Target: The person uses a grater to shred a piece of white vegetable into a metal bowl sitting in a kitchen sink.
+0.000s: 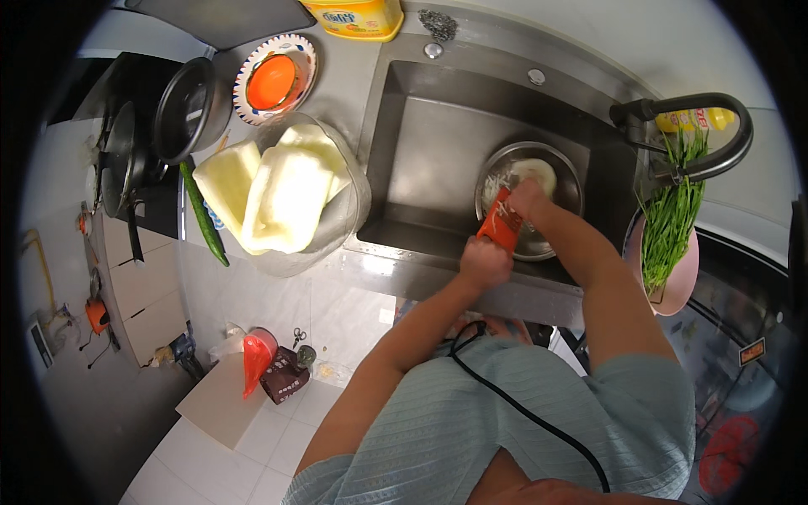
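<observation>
My left hand grips the near end of an orange handheld grater. The grater slants into a round stainless steel bowl standing in the sink. At the grater's far end, my right hand is closed against a pale gourd piece; its fingertips are hidden. Thin white shreds lie in the bowl, and some cling to the grater. Left of the sink, large pale gourd pieces with hollowed middles rest in a clear plastic tub.
The steel sink has a black faucet at its right. Green chives fill a pink bowl. Along the left counter are a cucumber, a dark metal bowl and a patterned plate bearing an orange bowl.
</observation>
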{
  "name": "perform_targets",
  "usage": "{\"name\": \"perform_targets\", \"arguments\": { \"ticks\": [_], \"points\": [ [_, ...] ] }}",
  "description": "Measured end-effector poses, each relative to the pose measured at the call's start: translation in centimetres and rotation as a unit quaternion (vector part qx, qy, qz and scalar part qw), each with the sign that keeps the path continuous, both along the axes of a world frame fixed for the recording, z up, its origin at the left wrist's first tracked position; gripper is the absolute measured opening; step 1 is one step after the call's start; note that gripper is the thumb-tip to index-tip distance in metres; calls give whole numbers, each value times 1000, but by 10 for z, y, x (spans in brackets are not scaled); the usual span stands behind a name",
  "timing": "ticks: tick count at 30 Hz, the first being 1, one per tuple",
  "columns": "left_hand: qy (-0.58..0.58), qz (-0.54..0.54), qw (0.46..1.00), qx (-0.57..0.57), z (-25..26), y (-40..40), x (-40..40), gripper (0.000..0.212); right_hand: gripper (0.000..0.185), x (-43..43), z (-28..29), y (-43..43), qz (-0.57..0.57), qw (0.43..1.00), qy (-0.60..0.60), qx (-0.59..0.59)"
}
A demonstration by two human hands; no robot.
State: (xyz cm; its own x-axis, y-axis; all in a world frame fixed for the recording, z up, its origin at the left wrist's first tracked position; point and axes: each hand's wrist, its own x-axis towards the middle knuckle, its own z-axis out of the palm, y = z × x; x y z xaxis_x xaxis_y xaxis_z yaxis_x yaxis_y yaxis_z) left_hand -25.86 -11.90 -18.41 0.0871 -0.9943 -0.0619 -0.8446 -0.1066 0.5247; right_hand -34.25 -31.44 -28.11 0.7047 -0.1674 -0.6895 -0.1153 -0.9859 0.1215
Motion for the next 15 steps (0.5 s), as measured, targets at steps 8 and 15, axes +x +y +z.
{"name": "perform_targets", "arguments": {
  "ticks": [8,15],
  "points": [
    [-1,13,1000,9,1,2,-1,15,15,-5,79,22,51,990,-113,73],
    [2,-4,1000,-5,-6,1,-2,17,15,8,18,-5,25,1000,-5,-10]
  ]
}}
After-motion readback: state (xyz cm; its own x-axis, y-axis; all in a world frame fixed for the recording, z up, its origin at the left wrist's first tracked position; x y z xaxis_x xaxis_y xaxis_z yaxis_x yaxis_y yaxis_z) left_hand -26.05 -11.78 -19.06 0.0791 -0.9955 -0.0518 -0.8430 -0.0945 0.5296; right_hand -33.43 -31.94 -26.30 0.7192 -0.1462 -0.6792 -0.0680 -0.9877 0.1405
